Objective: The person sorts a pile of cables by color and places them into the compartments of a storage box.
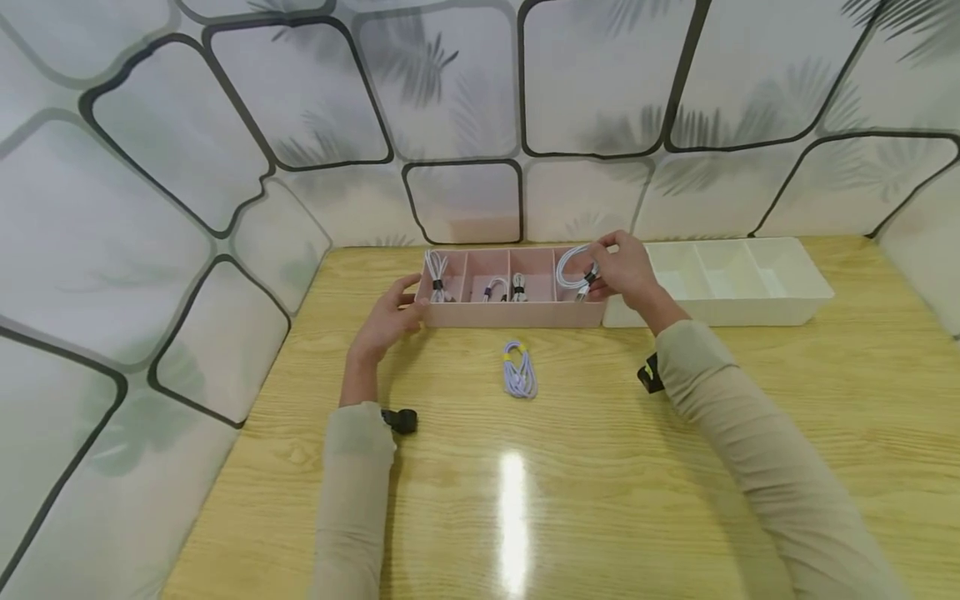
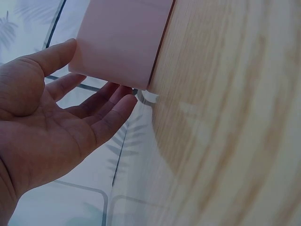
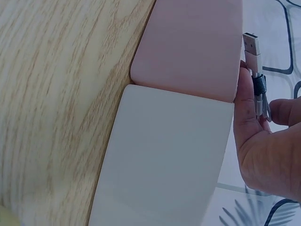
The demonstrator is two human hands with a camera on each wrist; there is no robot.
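Observation:
A pink divided box [image 1: 517, 315] stands against the back wall. My right hand [image 1: 624, 268] pinches a coiled white USB cable [image 1: 567, 268] over its rightmost compartment. A black tie and the USB plug [image 3: 251, 44] show clearly in the right wrist view. At the box's left end, my left hand [image 1: 386, 321] touches the end wall with loosely bent fingers [image 2: 115, 117]. Bundled cables lie inside: a white one [image 1: 436, 275] in the leftmost compartment, a small one [image 1: 495, 287] in the second, another [image 1: 518, 287] in the third. A lilac cable bundle [image 1: 520, 371] with a yellow tie lies on the table before the box.
A white divided box [image 1: 720, 312] stands end to end with the pink one on its right. Both rest on a wooden table [image 1: 585, 467], near its back edge. A patterned curtain or wall covering [image 1: 450, 117] rises behind and to the left.

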